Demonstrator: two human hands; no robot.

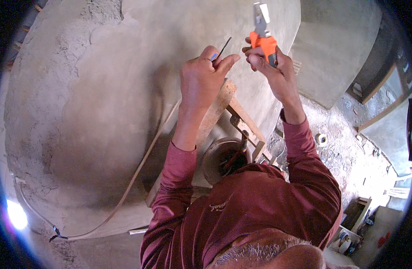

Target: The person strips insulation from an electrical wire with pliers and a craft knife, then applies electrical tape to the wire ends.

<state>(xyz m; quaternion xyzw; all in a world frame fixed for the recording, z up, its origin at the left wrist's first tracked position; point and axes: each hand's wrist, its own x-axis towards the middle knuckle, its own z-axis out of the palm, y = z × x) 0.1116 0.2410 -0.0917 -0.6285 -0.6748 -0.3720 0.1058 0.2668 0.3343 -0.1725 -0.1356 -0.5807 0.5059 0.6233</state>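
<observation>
My left hand (200, 78) is raised in front of the plastered wall, its thumb and fingers closed on a thin black wire (225, 45) that sticks up at a slant. A small bright blue piece (213, 57) shows at the same fingers; what it belongs to cannot be made out. To the right, at about the same height, my right hand (277, 67) grips a pair of pliers (263, 42) by the orange and black handles. The metal jaws point upward, apart from the wire. Whether the jaws are parted is blurred.
Below my hands stands a wooden frame (246, 119), with a round bucket (210, 161) beside it. A pale cable (134, 179) curves along the grey wall (120, 103) at left. Coils and debris litter the floor (336, 152) at right.
</observation>
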